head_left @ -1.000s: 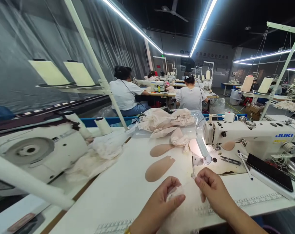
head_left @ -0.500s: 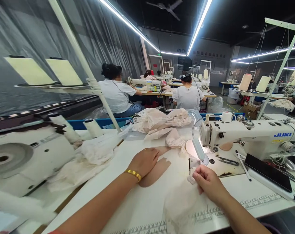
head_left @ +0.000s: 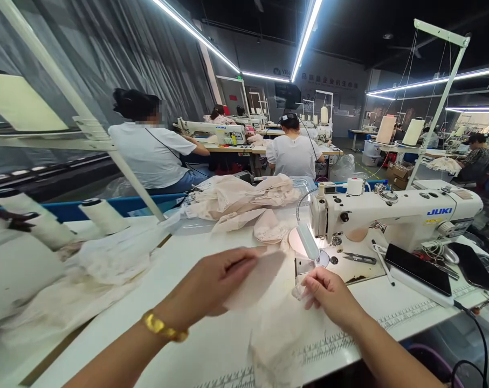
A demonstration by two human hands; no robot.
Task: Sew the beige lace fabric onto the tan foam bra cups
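Observation:
My left hand (head_left: 218, 280) pinches a thin beige fabric piece (head_left: 258, 280) between thumb and fingers, tilted above the white table; motion blurs its edges. Part of it hides behind my fingers. Closed on the edge of a sheer, pale fabric (head_left: 279, 339), my right hand (head_left: 327, 296) is just in front of the sewing machine's needle area. That fabric hangs down over the table's ruler markings toward the front edge. The white JUKI sewing machine (head_left: 406, 215) stands to the right, its small lamp (head_left: 308, 241) lighting the spot beyond my right hand.
Beige fabric pieces (head_left: 240, 196) are heaped in a clear plastic tray behind the table. Thread snips (head_left: 360, 258), a white pen (head_left: 383, 262) and a black phone-like device (head_left: 418, 269) lie by the machine. Pale lace fabric (head_left: 107, 264) lies at left. Two co-workers sit ahead.
My left hand has picked up a beige fabric piece from the table and lifted it. My right hand keeps its grip on the sheer fabric. The view has turned slightly right.

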